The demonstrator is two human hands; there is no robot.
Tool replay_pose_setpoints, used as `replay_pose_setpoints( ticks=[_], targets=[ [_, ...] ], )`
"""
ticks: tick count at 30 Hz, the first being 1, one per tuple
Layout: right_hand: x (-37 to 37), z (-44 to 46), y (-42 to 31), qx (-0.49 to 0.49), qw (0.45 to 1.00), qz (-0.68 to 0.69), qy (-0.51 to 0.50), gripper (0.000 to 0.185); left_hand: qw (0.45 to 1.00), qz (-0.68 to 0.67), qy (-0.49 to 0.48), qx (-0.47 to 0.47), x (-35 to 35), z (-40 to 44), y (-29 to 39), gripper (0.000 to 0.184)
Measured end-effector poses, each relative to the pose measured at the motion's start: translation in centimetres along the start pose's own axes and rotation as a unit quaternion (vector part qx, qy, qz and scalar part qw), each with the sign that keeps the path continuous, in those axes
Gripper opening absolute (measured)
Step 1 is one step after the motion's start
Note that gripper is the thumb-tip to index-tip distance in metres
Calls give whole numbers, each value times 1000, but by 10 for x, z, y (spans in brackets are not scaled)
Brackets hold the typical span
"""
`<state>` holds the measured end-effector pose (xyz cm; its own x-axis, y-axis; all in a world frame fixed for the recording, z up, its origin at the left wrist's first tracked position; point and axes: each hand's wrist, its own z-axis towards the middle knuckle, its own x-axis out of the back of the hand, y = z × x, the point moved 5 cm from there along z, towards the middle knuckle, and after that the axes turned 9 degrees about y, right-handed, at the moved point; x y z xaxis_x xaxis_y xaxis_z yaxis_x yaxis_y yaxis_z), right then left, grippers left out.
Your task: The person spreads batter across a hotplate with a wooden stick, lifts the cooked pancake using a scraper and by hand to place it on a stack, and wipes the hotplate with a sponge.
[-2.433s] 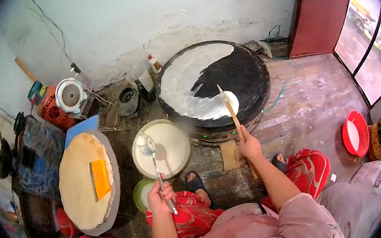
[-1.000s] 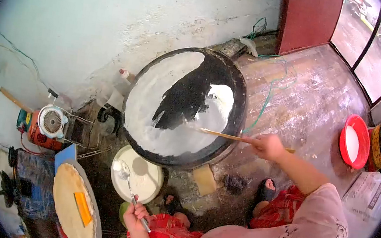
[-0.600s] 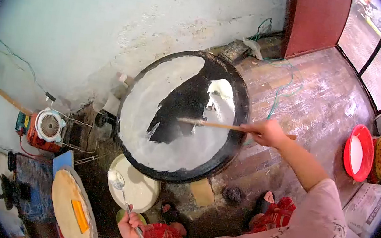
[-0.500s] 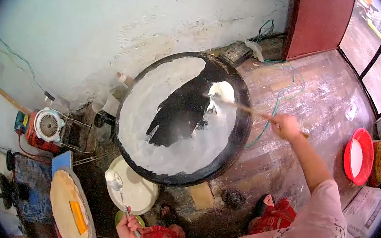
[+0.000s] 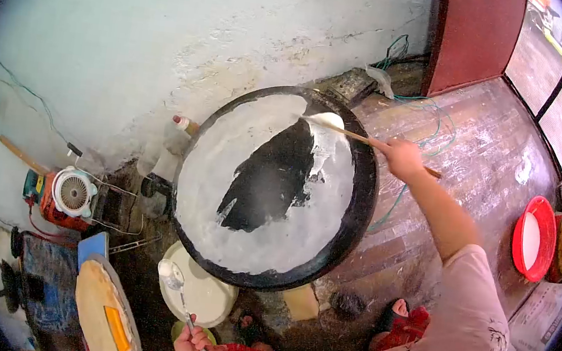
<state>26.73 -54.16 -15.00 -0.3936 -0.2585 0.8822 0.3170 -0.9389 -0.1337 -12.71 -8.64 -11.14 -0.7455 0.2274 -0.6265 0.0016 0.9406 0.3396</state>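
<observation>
My right hand (image 5: 404, 160) is wrapped round the handle of a wooden batter spreader (image 5: 355, 136). The spreader's head rests in wet white batter near the far edge of a large round black griddle (image 5: 368, 192). A ring of thin batter (image 5: 209, 167) covers most of the griddle, leaving a dark bare patch in its middle. A thick white blob lies beside the spreader's head. In my left hand (image 5: 192, 347) is a metal ladle (image 5: 174, 277), its bowl coated with batter. The ladle is over a round tub of pale batter (image 5: 219, 300) by the griddle's near side.
At the lower left is a stack of thin round pancakes (image 5: 97, 300) with an orange scraper (image 5: 116, 329) on top. A white-grilled blower (image 5: 74, 192) stands by the wall. To the right, a red basin (image 5: 534, 239) sits on the floor. Green cable (image 5: 454, 129) trails across the floor.
My right hand has pushed the spreader toward the griddle's far edge. Batter now closes the gap there, and the thick blob has shifted farther up. The left hand holds the ladle much as before.
</observation>
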Motion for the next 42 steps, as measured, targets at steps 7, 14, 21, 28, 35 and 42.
replay_pose_setpoints(
  ticks=[7, 14, 21, 28, 35, 42],
  targets=[
    [17, -24, 19, 39, 993, 92, -69, 58, 996, 26, 69, -48, 9, 4, 8, 20],
    [-53, 49, 7, -6, 1000, 23, -1, 55, 998, 23, 58, -23, -1, 3, 4, 21],
    [-2, 32, -45, -188, 960, 193, -71, 39, 1000, 14, -23, 5, 15, 6, 9, 33],
    [-2, -9, -42, -291, 926, 231, -73, 30, 1000, -2, 6, 12, 16, -5, 10, 16],
    [-32, -7, -66, -291, 897, 333, -6, 30, 1000, -2, 17, 7, 21, -18, 15, 23],
    [37, -27, -139, -216, 943, 226, -117, 28, 999, -41, 33, 0, 43, -15, 21, 29]
  ],
)
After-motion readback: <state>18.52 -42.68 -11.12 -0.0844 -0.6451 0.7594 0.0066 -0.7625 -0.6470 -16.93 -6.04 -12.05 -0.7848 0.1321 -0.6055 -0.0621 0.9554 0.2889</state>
